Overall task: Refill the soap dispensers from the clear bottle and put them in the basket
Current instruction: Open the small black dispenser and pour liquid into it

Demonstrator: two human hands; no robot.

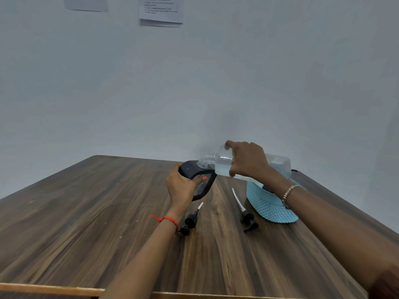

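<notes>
My left hand (182, 187) grips a black soap dispenser (204, 184) that has no pump and leans to the left on the wooden table (86, 212). My right hand (248, 161) holds the clear bottle (220, 164) tipped on its side, its open neck touching the dispenser's top. Pale liquid lies in the bottle's lower half. Two black pump heads with white tubes lie on the table: one (191, 221) beside my left wrist, the other (247, 217) in front of the basket. The light-blue woven basket (269, 209) stands under my right forearm.
A dark object shows inside the basket, mostly hidden by my arm. Behind the table is a pale wall with papers (160, 10) pinned high up. The table's front edge runs along the bottom of the view.
</notes>
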